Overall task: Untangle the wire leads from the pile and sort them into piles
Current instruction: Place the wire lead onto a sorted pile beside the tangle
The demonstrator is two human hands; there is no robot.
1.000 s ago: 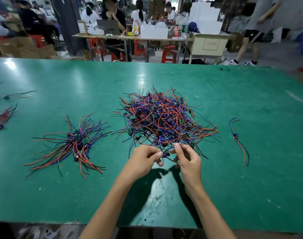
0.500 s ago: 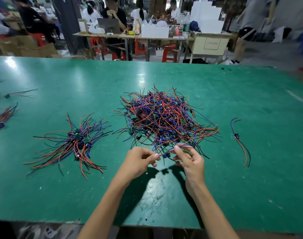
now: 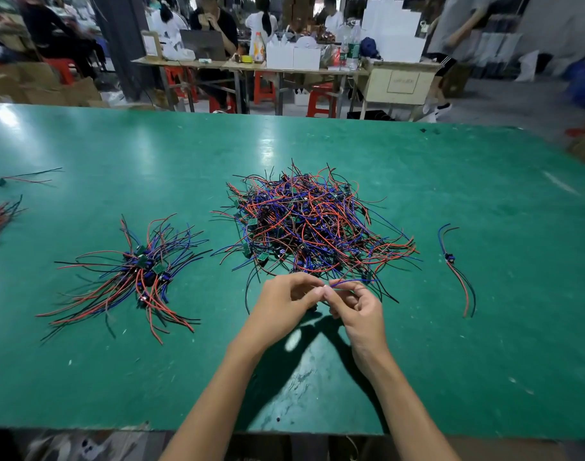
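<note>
A tangled pile of red, blue and black wire leads (image 3: 312, 224) with small green boards lies mid-table. At its near edge my left hand (image 3: 284, 304) and my right hand (image 3: 359, 306) meet fingertip to fingertip. Both pinch one wire lead (image 3: 352, 281), whose blue strand runs right from my fingertips back toward the pile. A sorted pile of leads (image 3: 136, 271) fans out to the left. A single lead (image 3: 456, 267) lies alone on the right.
The green table (image 3: 484, 344) reaches a near edge just below my forearms. More leads (image 3: 0, 217) and one loose lead (image 3: 25, 178) lie at the far left. Beyond the table, people sit at benches with boxes and red stools.
My hands have drawn slightly toward me and lifted. The blue strand of the pinched lead now stretches out from the pile's near edge.
</note>
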